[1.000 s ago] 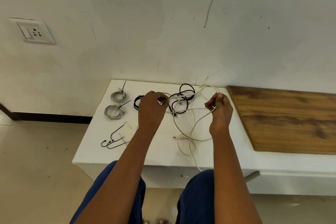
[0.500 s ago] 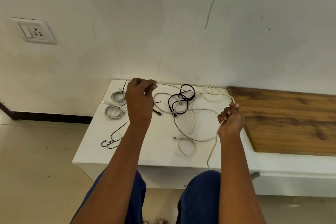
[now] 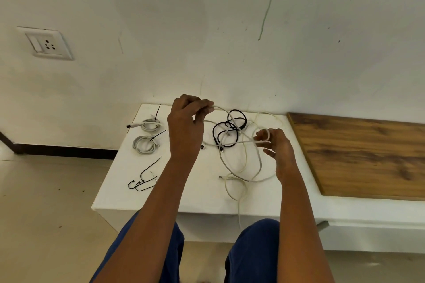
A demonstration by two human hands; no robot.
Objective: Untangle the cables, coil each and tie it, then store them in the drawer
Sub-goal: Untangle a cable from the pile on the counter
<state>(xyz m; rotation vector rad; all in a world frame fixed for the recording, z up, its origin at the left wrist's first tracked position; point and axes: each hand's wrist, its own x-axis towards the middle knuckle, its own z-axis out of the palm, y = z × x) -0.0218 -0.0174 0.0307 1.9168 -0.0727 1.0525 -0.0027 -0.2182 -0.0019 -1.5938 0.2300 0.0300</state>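
Left hand (image 3: 185, 126): pinching one end of a long white cable (image 3: 232, 119), raised near the wall.
Right hand (image 3: 277, 147): gripping a small loop of that cable with thumb and forefinger, other fingers spreading loosely.
White cable: running left to right between the hands, its slack lying over the white tabletop (image 3: 188, 193) and hanging off the front edge.
Black cable (image 3: 226, 130): lying tangled beneath it.
Two tied grey coils (image 3: 146, 143): sitting far left.

A plain room in a home, it seems: white painted wall (image 3: 230, 30) with a switch-and-socket plate (image 3: 47, 43), beige tiled floor (image 3: 46, 202) and dark skirting (image 3: 64, 150). A low white counter (image 3: 195, 190) stands against the wall, a wood-grain panel (image 3: 368, 156) on its right part.
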